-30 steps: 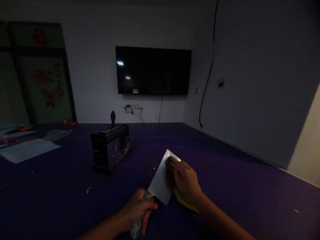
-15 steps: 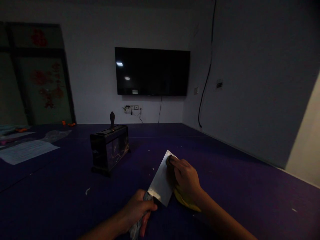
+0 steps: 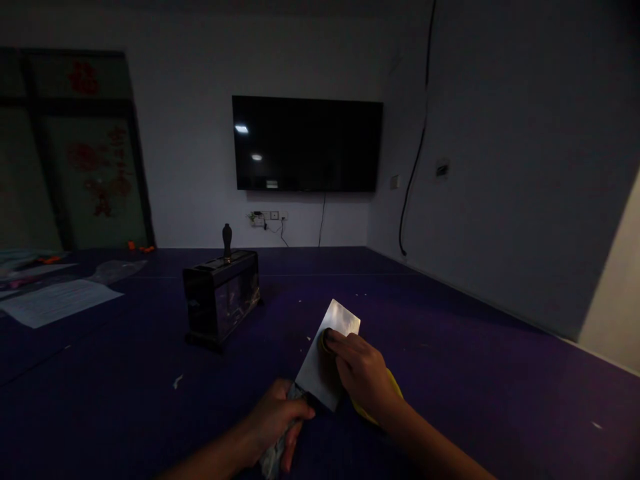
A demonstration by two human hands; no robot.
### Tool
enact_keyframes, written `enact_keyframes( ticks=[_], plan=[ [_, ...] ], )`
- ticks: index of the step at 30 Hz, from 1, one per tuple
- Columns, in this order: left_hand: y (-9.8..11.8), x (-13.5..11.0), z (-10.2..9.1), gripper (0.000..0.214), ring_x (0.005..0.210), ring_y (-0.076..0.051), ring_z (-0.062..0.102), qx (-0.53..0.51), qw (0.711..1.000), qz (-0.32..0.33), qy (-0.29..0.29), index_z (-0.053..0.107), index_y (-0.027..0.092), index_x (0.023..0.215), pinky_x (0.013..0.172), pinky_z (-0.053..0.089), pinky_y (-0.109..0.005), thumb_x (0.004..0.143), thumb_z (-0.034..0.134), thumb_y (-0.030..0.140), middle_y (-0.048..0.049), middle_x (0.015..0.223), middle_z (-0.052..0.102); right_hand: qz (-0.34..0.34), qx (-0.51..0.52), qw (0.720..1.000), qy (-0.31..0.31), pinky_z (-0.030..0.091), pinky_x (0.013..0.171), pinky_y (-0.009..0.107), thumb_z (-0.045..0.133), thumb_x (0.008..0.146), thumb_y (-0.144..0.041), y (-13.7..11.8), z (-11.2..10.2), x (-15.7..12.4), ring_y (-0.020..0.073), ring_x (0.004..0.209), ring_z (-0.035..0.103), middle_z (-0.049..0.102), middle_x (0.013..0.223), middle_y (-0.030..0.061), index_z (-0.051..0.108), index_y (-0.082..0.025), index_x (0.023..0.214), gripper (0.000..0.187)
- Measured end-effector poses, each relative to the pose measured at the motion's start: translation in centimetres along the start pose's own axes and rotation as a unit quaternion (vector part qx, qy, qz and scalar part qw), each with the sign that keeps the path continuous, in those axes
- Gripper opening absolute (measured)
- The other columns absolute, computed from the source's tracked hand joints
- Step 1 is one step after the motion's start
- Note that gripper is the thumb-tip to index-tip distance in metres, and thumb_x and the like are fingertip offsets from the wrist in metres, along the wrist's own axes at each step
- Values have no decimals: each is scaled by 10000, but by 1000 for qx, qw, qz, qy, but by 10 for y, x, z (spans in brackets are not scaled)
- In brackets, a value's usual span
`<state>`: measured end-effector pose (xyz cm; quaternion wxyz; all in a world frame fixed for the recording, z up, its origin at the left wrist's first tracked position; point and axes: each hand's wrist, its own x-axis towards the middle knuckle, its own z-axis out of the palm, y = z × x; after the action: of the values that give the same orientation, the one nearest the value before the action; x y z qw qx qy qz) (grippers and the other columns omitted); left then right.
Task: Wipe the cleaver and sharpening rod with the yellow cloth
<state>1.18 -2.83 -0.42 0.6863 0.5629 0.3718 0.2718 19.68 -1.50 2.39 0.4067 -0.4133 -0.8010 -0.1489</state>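
My left hand [image 3: 280, 420] is wrapped around the grey, crumpled-looking covering [image 3: 274, 459] on the handle of a cleaver [image 3: 311, 371]. Its broad, shiny rectangular blade points up and away from me, tilted to the right. Fingers of my right hand [image 3: 364, 370] press a cloth [image 3: 395, 385] against the blade's face, around the middle. Yellow shows at the cloth's outer side, while the part under my fingertips looks dark. My right hand hides the blade's right edge. Past the blade, to the left, stands a black knife block [image 3: 204, 307] with a dark handle [image 3: 227, 240] sticking up from it.
A purple table surface [image 3: 450, 373] stretches to the far wall, with small white scraps on it. Printed paper [image 3: 60, 301] and clear plastic [image 3: 117, 270] lie at the left. A television [image 3: 307, 143] hangs on the wall; a black cable [image 3: 415, 167] runs down the right wall.
My right hand has slid the cloth down the blade toward the handle, uncovering the blade's far end. My left hand holds nearly the same position.
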Motion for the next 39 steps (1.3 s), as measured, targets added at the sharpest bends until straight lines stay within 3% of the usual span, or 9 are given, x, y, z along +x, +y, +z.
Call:
enact_keyframes(
  ticks=[10,20,31,39],
  plan=[
    [-1,-5,3,208,203,-104,369,13,1000,-14,22,405,185,644,264,222,-171,627,530,351,85,316,379,87,-113,990,0,460,852,347,365,812,-93,44,-6,4,205,942,586,610,1128,74,629,-165,1035,353],
    [-2,-1,1,195,202,-88,341,10,1000,-14,3,412,180,641,265,203,-158,592,535,323,70,310,394,14,-78,997,-9,484,828,294,354,813,-78,21,-5,5,167,941,577,581,1178,31,614,-205,1064,383],
    [8,-7,4,145,209,-120,398,45,998,-39,-3,409,184,614,236,249,-175,587,506,288,68,321,411,79,-159,984,-12,481,833,339,346,810,-37,44,-3,9,204,980,564,553,1210,76,577,-154,1115,400],
    [0,-6,8,213,198,-101,366,16,999,-7,49,420,182,637,251,229,-171,619,542,356,84,310,388,87,-167,982,-26,440,897,359,347,815,-57,48,1,5,223,1070,515,500,1262,93,501,-141,1201,424]
  ],
)
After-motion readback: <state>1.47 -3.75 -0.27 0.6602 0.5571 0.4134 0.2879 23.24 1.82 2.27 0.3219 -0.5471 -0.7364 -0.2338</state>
